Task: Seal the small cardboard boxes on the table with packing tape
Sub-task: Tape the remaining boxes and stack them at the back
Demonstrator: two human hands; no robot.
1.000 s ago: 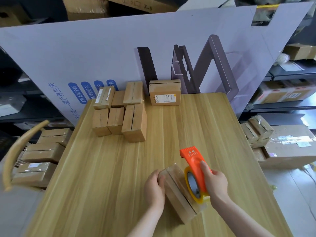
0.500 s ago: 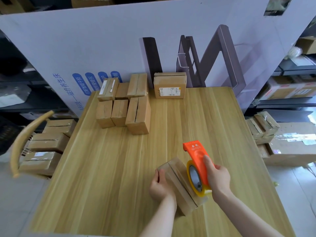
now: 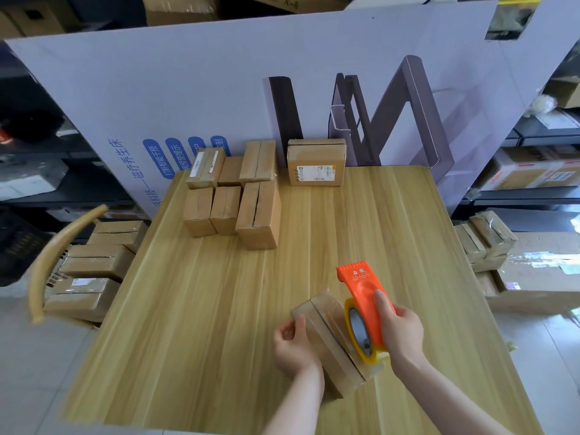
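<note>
Behind, six small boxes (image 3: 257, 215) cluster beside a labelled box (image 3: 316, 164).

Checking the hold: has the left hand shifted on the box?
Yes. The left hand has slipped back from the box's far corner, toward the person.

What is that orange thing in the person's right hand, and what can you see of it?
A handheld tape dispenser: glossy orange plastic body, toothed front edge with small lettering behind it. A yellowish roll of tape with a grey core sits at its near end. The right hand grips it from the right. It is tilted, toothed end raised away from the person, roll end resting on the small cardboard box.
</note>
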